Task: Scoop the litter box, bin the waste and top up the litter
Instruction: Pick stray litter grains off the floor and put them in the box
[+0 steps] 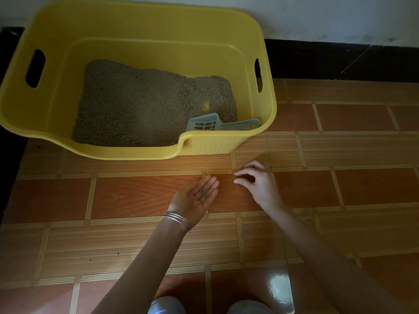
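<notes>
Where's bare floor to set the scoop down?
Free: the tiles right of the litter box, up to the dark skirting; also those left of the left hand. Crowded: between the hands, where the right hand pinches granules.

The only camera rode on my head, facing forward and steeply down at the floor (136, 196), the litter box (215, 143) just ahead against the wall (317, 17).

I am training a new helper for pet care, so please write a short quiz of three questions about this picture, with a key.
1. True or false: the scoop lies inside the litter box.
2. What lies on the open left hand? A) litter grains B) a coin C) a brush
3. Fill in: the right hand pinches at grains over the tiled ____.
Key: 1 true; 2 A; 3 floor.
</notes>
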### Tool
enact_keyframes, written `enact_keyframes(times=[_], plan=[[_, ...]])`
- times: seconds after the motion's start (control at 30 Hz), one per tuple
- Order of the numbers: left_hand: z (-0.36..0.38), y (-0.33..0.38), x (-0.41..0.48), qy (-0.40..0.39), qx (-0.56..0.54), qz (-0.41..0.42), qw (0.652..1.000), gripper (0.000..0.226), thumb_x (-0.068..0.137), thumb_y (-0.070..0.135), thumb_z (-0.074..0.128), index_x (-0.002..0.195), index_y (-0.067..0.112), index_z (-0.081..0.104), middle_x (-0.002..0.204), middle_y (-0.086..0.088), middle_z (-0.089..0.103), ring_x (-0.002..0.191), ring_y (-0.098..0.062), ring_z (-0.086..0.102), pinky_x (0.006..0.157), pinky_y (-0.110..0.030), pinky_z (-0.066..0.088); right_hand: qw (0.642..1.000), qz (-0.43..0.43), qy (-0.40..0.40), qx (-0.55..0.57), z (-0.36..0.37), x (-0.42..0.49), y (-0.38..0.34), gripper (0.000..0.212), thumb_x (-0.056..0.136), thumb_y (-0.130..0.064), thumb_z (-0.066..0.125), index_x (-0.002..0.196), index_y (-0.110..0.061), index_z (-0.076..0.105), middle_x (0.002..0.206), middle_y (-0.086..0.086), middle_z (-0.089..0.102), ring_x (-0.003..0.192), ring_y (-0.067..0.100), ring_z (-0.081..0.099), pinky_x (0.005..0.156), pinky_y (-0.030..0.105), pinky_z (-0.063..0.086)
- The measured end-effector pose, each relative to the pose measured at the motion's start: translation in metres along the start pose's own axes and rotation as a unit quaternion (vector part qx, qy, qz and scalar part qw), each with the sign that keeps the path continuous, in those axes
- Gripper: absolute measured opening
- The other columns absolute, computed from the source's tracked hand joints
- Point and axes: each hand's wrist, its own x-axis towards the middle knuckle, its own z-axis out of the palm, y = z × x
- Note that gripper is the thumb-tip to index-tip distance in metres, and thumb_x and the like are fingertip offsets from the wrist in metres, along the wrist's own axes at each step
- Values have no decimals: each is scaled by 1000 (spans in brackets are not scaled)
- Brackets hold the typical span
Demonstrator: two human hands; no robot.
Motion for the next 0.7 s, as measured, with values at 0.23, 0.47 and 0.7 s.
enact_keyframes(times=[0.23, 0.47, 0.7], plan=[[-4, 2, 3, -2, -8, -2, 1000, 32, 98, 13, 37, 108, -7, 60, 109, -22, 66, 103, -31, 62, 85, -39, 48, 999, -41, 32, -14, 5, -3, -6, 12, 71, -27, 74, 78, -18, 75, 80, 0, 62, 77, 17, 58, 66, 30, 48], [-4, 2, 2, -2, 4, 0, 1000, 31, 98, 13, 38, 109, -7, 60, 111, -21, 65, 105, -30, 61, 87, -38, 48, 988, -70, 51, -125, 11, -7, -13, 8, 80, -22, 66, 75, -16, 67, 76, -1, 61, 77, 20, 54, 66, 33, 46], [6, -10, -1, 4, 15, -7, 1000, 33, 99, 13, 33, 106, -7, 59, 108, -21, 64, 101, -30, 60, 91, -39, 45, 996, -89, 4, -25, 2, -10, -39, 18, 85, -26, 55, 78, -13, 65, 79, 0, 61, 80, 18, 54, 74, 32, 44]])
